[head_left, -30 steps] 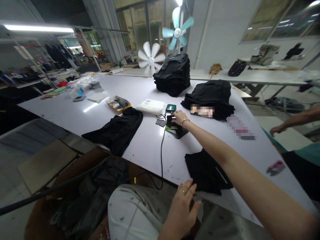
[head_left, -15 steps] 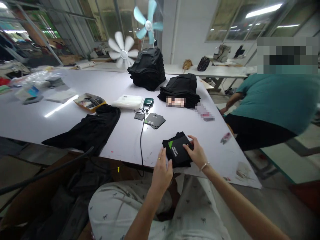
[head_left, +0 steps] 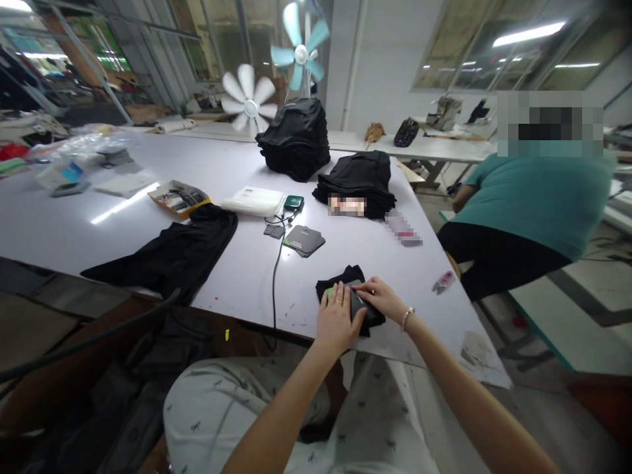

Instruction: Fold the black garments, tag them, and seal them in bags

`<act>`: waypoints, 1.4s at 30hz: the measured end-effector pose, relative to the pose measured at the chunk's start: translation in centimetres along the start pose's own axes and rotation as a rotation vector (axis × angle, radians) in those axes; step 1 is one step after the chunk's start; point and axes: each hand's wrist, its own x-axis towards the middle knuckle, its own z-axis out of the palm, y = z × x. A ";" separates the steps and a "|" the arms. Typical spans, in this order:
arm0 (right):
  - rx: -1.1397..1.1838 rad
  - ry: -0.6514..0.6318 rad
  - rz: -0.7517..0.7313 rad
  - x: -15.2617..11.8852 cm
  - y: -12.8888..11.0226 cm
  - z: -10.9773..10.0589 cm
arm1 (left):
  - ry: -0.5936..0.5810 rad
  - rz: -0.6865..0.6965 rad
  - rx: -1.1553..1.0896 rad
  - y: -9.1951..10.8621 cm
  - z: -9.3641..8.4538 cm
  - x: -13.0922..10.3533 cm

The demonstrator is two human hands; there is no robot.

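A black printed card [head_left: 363,304] with a green corner lies over a folded black cloth [head_left: 354,272] at the table's near edge. My left hand [head_left: 340,317] rests flat on the card with fingers stretched out, covering much of its print. From the right, my right hand [head_left: 382,297] has its bunched fingers at the card's upper edge, closed on it; the exact grip is partly hidden. Farther back on the table lies a small stack of similar cards [head_left: 305,241].
Behind stand two piles of black cloth items [head_left: 295,139], [head_left: 355,176]. A white stack [head_left: 254,201], a green device [head_left: 294,203] with a cable [head_left: 275,283], a black garment [head_left: 168,247] and pink snips [head_left: 443,282] are around. A person [head_left: 538,197] bends at right.
My left hand has moved from beside the card onto it and flattened out. The right hand has shifted slightly left along the card's upper edge. The view has tilted a little.
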 end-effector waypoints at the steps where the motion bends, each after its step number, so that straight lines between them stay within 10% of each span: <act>1: -0.013 -0.066 -0.023 0.6 -0.1 -0.9 | 0.003 -0.006 -0.017 0.1 0.0 -0.1; 7: -0.136 -0.174 -0.133 9.8 -4.9 -2.9 | 0.046 -0.067 -0.122 0.4 0.6 -0.2; 14: -0.265 -0.046 -0.076 23.0 -13.7 5.1 | 0.041 -0.080 -0.194 0.1 1.3 -0.4; 20: -0.334 -0.071 0.067 27.1 -14.6 9.6 | 0.059 -0.045 -0.246 -0.2 2.5 -0.6; 35: -0.019 -0.064 0.068 27.9 -13.6 8.1 | -0.025 -0.033 -0.208 -0.3 1.2 -0.7; 42: 0.275 0.086 0.033 15.9 -9.6 1.4 | 0.072 -0.088 -0.202 0.1 1.2 -0.5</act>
